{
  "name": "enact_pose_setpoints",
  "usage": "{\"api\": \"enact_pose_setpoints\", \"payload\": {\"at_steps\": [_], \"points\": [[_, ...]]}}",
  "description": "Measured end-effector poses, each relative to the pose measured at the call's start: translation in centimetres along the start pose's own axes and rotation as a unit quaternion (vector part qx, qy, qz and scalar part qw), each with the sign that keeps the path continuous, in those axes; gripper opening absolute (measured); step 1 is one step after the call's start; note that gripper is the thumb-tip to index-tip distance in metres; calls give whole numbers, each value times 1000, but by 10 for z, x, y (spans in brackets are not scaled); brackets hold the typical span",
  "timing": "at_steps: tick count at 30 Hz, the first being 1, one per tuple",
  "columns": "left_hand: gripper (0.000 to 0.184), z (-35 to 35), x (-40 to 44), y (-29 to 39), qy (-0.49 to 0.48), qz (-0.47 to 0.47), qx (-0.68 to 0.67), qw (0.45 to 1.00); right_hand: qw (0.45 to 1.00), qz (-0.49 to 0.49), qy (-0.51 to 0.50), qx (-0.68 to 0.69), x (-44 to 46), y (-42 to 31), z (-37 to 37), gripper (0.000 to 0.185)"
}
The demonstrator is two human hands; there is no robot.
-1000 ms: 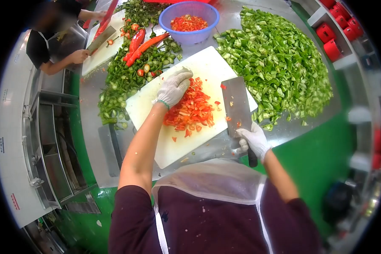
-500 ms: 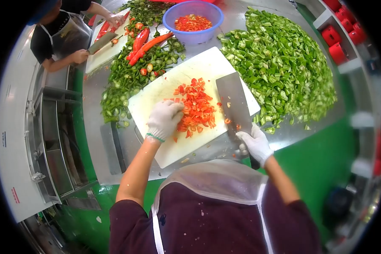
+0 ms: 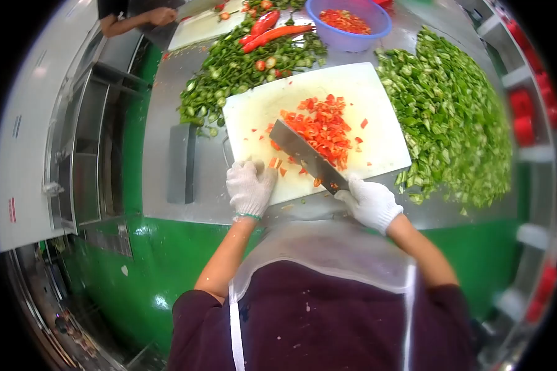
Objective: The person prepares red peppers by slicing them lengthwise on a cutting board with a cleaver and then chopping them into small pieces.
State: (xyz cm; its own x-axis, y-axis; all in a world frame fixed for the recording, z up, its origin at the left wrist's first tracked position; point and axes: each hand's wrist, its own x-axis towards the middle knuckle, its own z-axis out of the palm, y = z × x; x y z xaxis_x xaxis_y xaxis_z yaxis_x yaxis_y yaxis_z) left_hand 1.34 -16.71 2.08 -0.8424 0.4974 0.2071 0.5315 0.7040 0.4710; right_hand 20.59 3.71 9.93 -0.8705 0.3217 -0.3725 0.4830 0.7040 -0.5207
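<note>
My right hand (image 3: 372, 204), in a white knit glove, is closed around the handle of a cleaver (image 3: 309, 157). Its broad blade lies slantwise across the near side of a pile of chopped red pepper (image 3: 323, 127), pointing up and left. The pile rests on a white cutting board (image 3: 377, 105). At the board's near left corner, my gloved left hand (image 3: 252, 187) is closed with curled fingers, seemingly gripping the board's edge. A few loose red pieces (image 3: 275, 163) lie beside its thumb. Bits of pepper cling to the blade near the handle.
Chopped green pepper (image 3: 452, 123) is heaped right of the board. Green stem ends (image 3: 229, 77) and whole red peppers (image 3: 277, 36) lie behind, left of a purple bowl (image 3: 353, 40) with cut red pepper. A grey block (image 3: 181, 164) sits at left. Another person's arm (image 3: 139, 21) shows at upper left.
My left hand has left the red pepper pile for the board's near left corner. The cleaver has swung from the board's right side across to the pile's near left. The view has shifted.
</note>
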Motion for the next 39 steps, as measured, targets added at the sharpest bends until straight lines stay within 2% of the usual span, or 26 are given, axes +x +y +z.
{"api": "enact_pose_setpoints", "payload": {"at_steps": [3, 5, 8, 11, 14, 17, 20, 23, 26, 29, 32, 35, 39], "points": [[19, 9, -14, -18, 111, 23, -86, 990, 997, -55, -38, -35, 11, -12, 0, 27], [19, 12, -21, -21, 172, 17, -135, 976, 995, -57, -59, -55, 16, -18, -1, 21], [19, 15, -22, -15, 174, 20, -132, 976, 989, -53, -90, -100, 24, -27, -6, 15], [16, 20, -16, -3, 135, 41, -96, 985, 983, -58, -100, -141, 26, -31, -11, 15], [12, 29, -8, 5, -15, -34, -19, 999, 977, -73, -111, -166, 30, -29, -9, 17], [6, 29, -5, 12, 18, 45, 19, 999, 978, -81, -105, -158, 40, -26, 5, 18], [10, 28, -4, 15, 30, 87, 19, 996, 980, -52, -126, -148, 51, -48, 0, 19], [10, 25, -5, 14, -1, 97, 32, 995, 986, -49, -100, -121, 57, -48, -3, 20], [12, 27, -8, 7, 16, 77, -57, 995, 992, -47, -69, -95, 59, -34, 3, 20], [15, 23, -17, 3, 109, 35, -94, 989, 989, -46, -100, -103, 39, -41, -11, 20], [11, 30, -12, 4, 2, -1, -51, 999, 980, -71, -124, -141, 37, -41, -8, 21], [10, 33, -13, 12, -7, 14, 79, 997, 982, -57, -127, -127, 51, -52, 4, 23], [10, 27, -13, 13, -15, 85, 58, 995, 989, -55, -106, -88, 73, -58, 7, 24]]}}
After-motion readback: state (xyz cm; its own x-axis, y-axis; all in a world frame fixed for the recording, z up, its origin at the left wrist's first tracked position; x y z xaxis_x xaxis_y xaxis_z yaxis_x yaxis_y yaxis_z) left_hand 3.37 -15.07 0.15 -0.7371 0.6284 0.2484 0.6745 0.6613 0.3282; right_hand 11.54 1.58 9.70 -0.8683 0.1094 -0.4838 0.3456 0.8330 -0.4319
